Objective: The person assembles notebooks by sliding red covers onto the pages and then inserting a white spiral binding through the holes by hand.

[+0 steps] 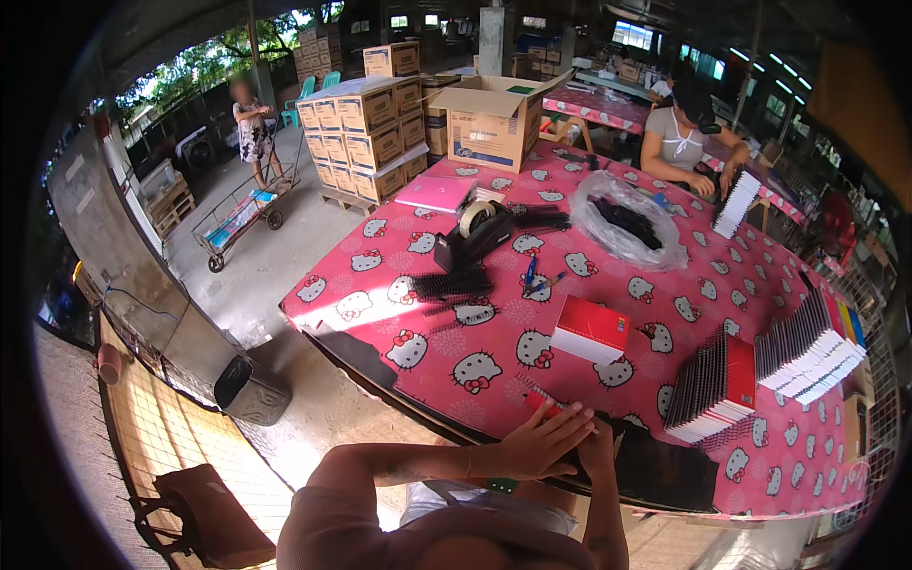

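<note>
At the near table edge, my left hand point(548, 443) lies with its fingers stretched out over a red spiral notebook point(540, 400); much of the notebook is hidden beneath it. My right hand point(598, 450) is against the left fingertips, its fingers closed; what they hold, if anything, is hidden. Farther in sits a small stack of red notebooks point(591, 330). To the right stand a row of spiral-bound notebooks point(714, 388) with a red cover at its end and another row point(810, 349) with white page edges. Black binding coils point(452, 284) lie to the left, near a blue pen-like tool point(540, 281).
A black tape dispenser point(475, 235), a pink folder point(434, 192) and a plastic bag of black coils point(629, 224) rest on the pink tablecloth. An open carton point(486, 128) stands at the far edge. A co-worker point(679, 142) handles a notebook opposite; another person stands by a cart point(242, 218).
</note>
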`<action>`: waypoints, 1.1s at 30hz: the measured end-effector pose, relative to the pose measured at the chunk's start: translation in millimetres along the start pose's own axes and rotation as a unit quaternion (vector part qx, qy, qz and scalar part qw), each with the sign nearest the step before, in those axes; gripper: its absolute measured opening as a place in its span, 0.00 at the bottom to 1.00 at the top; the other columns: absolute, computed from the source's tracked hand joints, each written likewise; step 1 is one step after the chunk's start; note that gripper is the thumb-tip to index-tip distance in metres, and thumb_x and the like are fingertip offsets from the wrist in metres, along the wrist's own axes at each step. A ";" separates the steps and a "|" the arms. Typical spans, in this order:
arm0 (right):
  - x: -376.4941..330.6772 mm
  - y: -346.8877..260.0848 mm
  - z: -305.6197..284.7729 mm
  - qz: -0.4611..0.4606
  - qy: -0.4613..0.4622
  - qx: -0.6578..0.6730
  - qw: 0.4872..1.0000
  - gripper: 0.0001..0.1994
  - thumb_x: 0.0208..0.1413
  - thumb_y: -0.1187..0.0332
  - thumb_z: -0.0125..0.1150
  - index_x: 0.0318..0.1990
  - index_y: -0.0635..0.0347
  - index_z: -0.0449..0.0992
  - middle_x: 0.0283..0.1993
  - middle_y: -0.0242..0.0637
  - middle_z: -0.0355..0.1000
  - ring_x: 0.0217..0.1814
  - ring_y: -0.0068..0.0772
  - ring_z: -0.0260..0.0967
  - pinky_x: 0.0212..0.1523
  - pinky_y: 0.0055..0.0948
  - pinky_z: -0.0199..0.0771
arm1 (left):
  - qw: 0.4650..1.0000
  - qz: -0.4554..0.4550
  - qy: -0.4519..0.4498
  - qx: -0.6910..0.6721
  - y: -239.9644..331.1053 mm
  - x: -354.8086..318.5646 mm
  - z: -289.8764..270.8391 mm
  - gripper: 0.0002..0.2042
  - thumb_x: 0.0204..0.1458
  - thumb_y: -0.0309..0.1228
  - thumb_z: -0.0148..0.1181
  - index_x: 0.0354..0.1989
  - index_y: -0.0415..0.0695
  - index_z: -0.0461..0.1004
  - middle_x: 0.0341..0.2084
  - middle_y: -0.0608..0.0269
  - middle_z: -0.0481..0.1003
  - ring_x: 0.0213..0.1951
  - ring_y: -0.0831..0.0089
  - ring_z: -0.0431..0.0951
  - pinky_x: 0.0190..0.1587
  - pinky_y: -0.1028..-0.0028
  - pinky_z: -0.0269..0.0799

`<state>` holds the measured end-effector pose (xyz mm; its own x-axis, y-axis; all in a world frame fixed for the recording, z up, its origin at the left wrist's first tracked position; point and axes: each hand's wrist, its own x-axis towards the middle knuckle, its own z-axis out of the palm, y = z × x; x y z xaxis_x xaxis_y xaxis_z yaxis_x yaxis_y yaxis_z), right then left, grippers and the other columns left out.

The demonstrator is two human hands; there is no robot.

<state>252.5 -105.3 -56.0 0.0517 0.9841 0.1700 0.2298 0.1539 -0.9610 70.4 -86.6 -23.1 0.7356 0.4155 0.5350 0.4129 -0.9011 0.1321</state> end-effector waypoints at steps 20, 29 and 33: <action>-21.8 2.1 12.5 -0.008 0.157 0.174 0.972 0.11 0.60 0.77 0.64 0.49 0.65 0.72 0.41 0.36 0.76 0.42 0.22 0.74 0.45 0.22 0.76 | 0.993 -0.057 0.088 -0.058 -18.7 38.2 -20.7 0.13 0.52 0.32 0.64 0.46 0.47 0.76 0.32 0.64 0.74 0.39 0.61 0.75 0.46 0.61 0.68; -25.1 -16.2 -5.0 0.022 0.151 0.149 0.977 0.11 0.60 0.75 0.64 0.49 0.67 0.76 0.40 0.37 0.79 0.41 0.20 0.75 0.42 0.21 0.76 | 0.993 -0.044 0.083 -0.072 -22.8 42.5 -6.7 0.11 0.51 0.31 0.66 0.43 0.48 0.78 0.34 0.63 0.76 0.39 0.60 0.76 0.47 0.62 0.66; -17.5 -14.4 -11.2 0.005 0.120 0.045 0.992 0.11 0.59 0.74 0.66 0.47 0.68 0.78 0.41 0.38 0.80 0.40 0.19 0.75 0.42 0.20 0.75 | 0.990 -0.052 0.101 -0.079 -22.6 34.5 -8.6 0.11 0.51 0.30 0.66 0.42 0.46 0.78 0.33 0.64 0.76 0.38 0.60 0.76 0.46 0.62 0.67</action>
<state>259.2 -125.7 -42.7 0.2856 0.9377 0.1977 0.1407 0.1630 -0.9765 81.8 -53.0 -0.4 0.5646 0.4878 0.6658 0.3789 -0.8698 0.3160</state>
